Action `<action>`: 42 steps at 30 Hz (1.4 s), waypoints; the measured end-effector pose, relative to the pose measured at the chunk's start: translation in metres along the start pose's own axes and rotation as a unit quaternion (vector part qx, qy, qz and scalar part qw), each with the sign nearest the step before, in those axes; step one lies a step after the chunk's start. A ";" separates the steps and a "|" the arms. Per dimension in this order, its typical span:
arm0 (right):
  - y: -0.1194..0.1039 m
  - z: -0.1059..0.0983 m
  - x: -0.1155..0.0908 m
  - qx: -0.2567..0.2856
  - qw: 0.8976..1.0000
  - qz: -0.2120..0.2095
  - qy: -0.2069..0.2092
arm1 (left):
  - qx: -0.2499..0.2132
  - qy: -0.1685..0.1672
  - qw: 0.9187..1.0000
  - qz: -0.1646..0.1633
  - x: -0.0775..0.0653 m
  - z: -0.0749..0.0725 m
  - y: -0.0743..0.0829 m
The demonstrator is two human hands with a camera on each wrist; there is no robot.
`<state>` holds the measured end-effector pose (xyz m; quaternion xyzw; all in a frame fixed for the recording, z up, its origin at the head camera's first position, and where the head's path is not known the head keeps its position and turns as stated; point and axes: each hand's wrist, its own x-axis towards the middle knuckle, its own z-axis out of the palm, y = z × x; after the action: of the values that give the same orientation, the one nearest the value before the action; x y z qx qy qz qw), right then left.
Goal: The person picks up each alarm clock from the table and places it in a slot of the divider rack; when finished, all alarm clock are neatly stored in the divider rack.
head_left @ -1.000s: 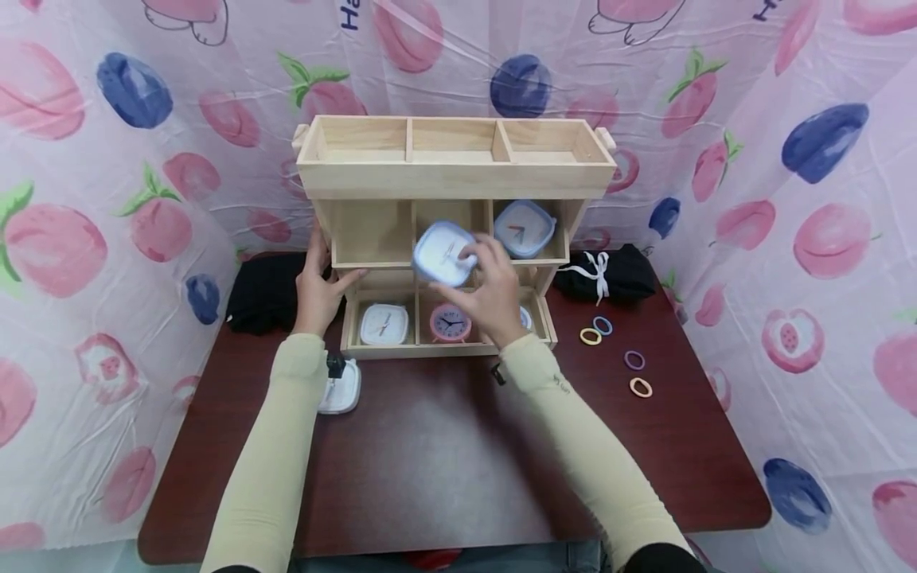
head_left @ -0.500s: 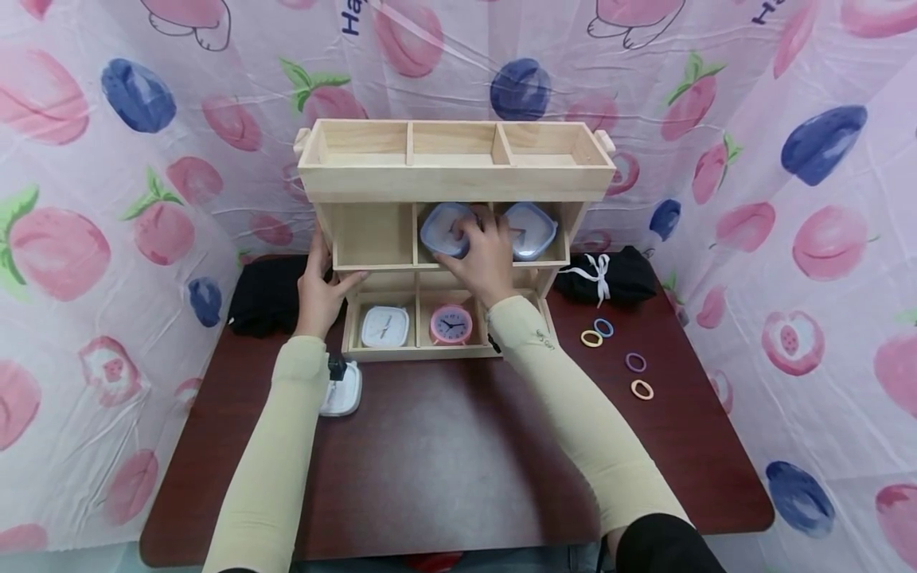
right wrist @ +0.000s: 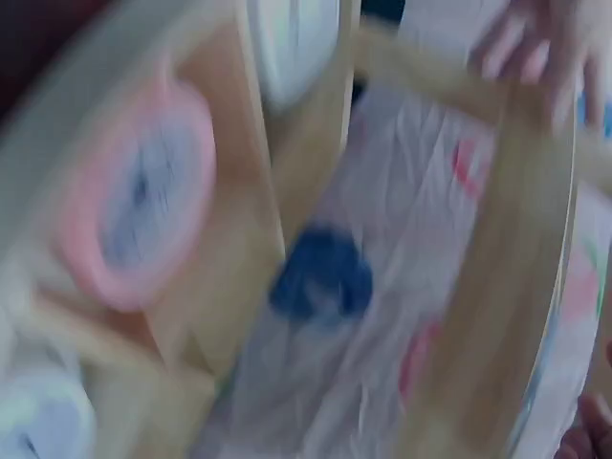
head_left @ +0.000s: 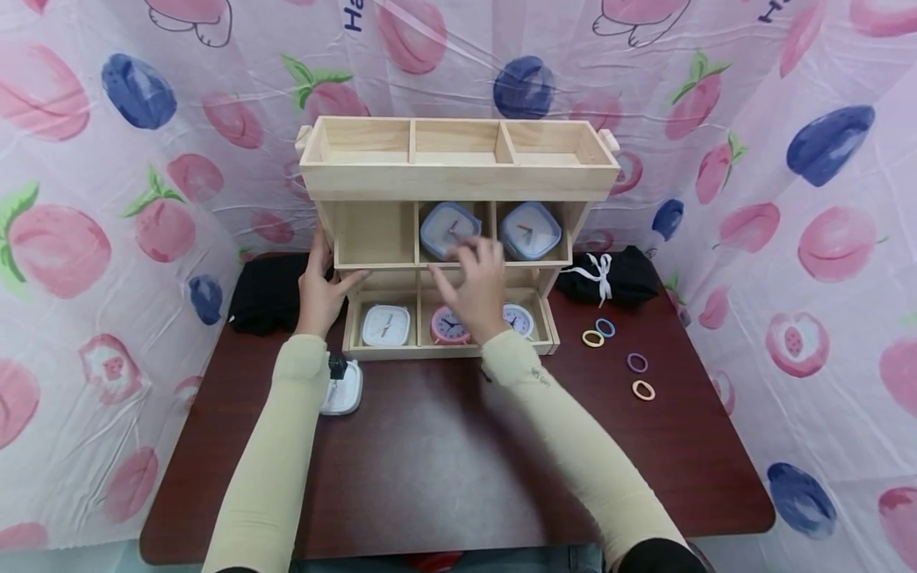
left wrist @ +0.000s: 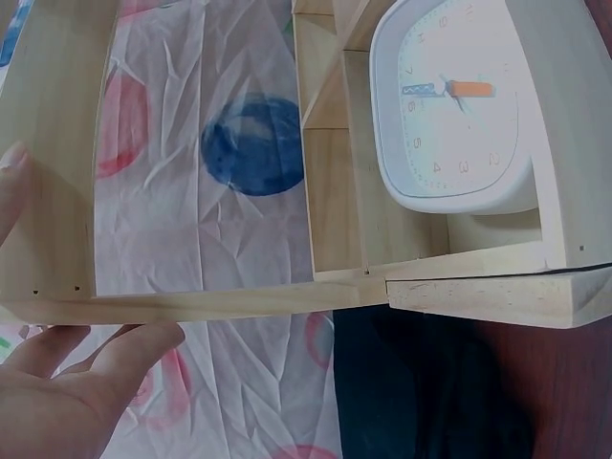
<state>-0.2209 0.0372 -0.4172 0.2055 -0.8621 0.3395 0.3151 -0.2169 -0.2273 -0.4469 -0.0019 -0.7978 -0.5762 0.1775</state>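
Observation:
A pale wooden three-tier organizer (head_left: 458,185) stands at the back of the table. My left hand (head_left: 318,294) grips the left side of its middle tier, the thumb along the front edge. In front of that tier my right hand (head_left: 478,290) holds nothing, fingers spread and bent a little. A blue square alarm clock (head_left: 450,227) leans in the middle tier's centre compartment, just above the right fingertips. Another blue alarm clock (head_left: 530,231) sits in the right compartment. The bottom tier bears a white square clock (head_left: 386,325), a pink round clock (head_left: 447,324) and a white round clock (head_left: 517,318).
A white square clock (head_left: 344,390) lies on the dark red table (head_left: 423,461), partly behind the left wrist. Black cloth bundles flank the organizer, the left one (head_left: 265,294) and the right one (head_left: 616,274). Several coloured rings, including a purple ring (head_left: 637,363), lie at the right.
My right hand has carried a blue alarm clock up into the middle tier's centre compartment, let go, and drawn back down toward me. The left hand keeps its grip on the organizer.

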 end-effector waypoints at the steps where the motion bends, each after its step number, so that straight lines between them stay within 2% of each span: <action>1: -0.005 0.003 -0.012 0.013 1.000 -0.001 -0.002 | 0.000 0.000 1.000 0.000 0.000 0.000 0.000; 3: -0.014 0.013 -0.038 0.030 0.999 -0.003 -0.032 | 0.000 0.000 1.000 0.000 0.000 0.000 0.000; 6: -0.025 0.030 -0.079 0.031 0.992 0.009 -0.123 | -0.001 0.000 1.000 0.002 0.000 0.000 0.000; 10: -0.036 0.052 -0.118 0.017 0.966 0.029 -0.255 | -0.005 -0.002 1.000 0.004 0.000 0.000 0.000; 14: -0.045 0.073 -0.136 0.005 0.941 0.032 -0.338 | -0.002 -0.003 1.000 0.009 0.000 -0.001 -0.001; 18: -0.052 0.089 -0.141 -0.005 0.923 0.018 -0.385 | -0.001 -0.002 1.000 0.010 0.000 -0.001 -0.003; 29: -0.077 0.115 -0.138 -0.022 0.907 -0.001 -0.421 | -0.002 -0.003 1.000 0.002 -0.001 -0.001 -0.001; 33: -0.087 0.127 -0.142 -0.047 0.910 -0.024 -0.410 | -0.001 0.000 1.000 0.005 0.000 -0.002 -0.001; 35: -0.090 0.133 -0.144 -0.053 0.916 -0.028 -0.397 | 0.002 0.001 1.000 0.008 0.000 -0.001 -0.002; 42: -0.080 0.135 -0.152 0.004 0.930 0.005 -0.367 | 0.003 0.002 1.000 0.012 0.000 0.000 -0.003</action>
<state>-0.1211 -0.0927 -0.5622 0.3125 -0.9174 0.2451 -0.0252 -0.2170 -0.2285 -0.4493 -0.0096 -0.7993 -0.5715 0.1857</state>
